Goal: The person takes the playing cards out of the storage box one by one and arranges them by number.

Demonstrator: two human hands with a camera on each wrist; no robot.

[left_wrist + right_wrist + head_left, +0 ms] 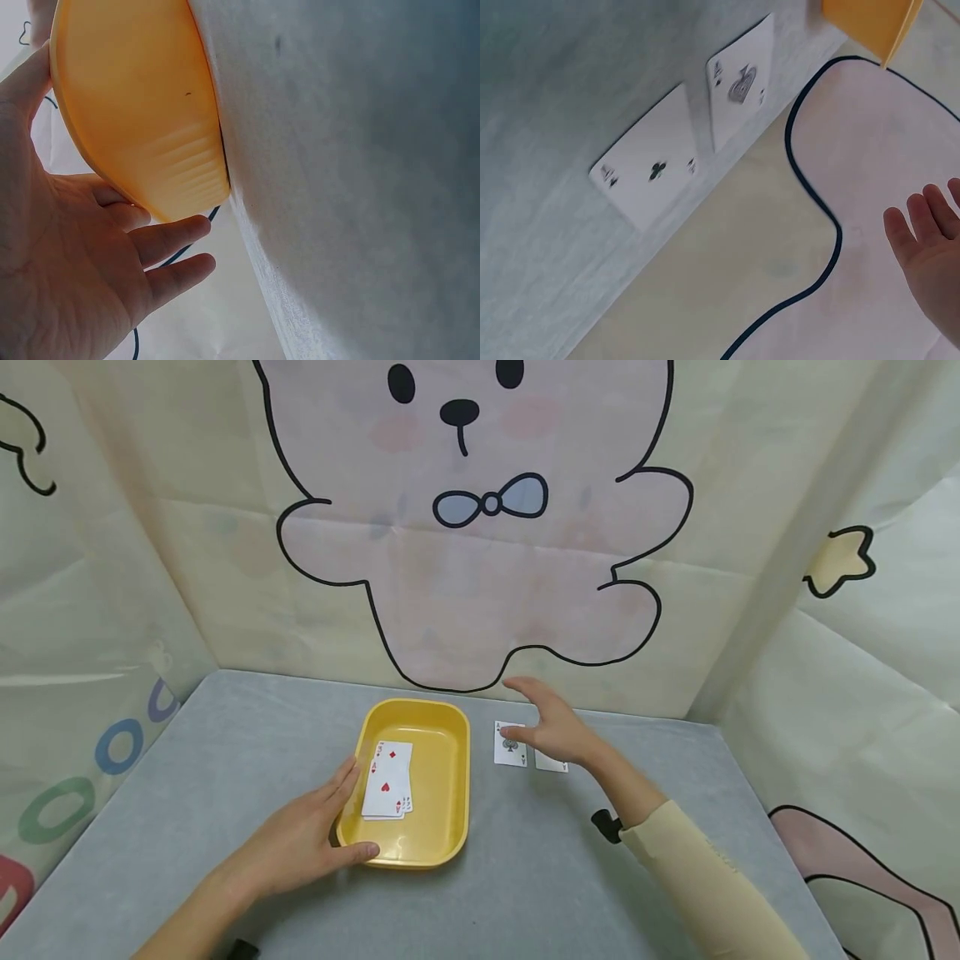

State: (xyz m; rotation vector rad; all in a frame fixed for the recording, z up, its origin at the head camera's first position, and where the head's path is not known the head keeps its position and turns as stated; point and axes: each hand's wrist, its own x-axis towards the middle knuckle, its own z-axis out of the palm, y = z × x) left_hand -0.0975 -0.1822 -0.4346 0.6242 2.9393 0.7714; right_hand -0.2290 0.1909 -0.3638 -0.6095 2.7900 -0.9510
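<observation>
My left hand (pixel 318 827) rests against the near left corner of a yellow tray (pixel 450 839), its fingers along the outer wall and thumb at the near rim. Those fingers look mostly straight in the left wrist view. Inside the tray lie overlapping playing cards (pixel 386 785); a heart shows on the upper one and a diamond on another. My right hand (pixel 558 727) hovers over the table right of the tray, fingers spread, holding nothing. Below it lie an ace of spades (pixel 742 82) and an ace of clubs (pixel 656 161), side by side and face up; the hand partly hides both in the head view.
The grey cloth-covered table (pixel 525 893) meets a printed fabric backdrop (pixel 480 577) at its far edge. More fabric walls stand at the left and right. A black strap piece (pixel 606 826) sits at the right wrist.
</observation>
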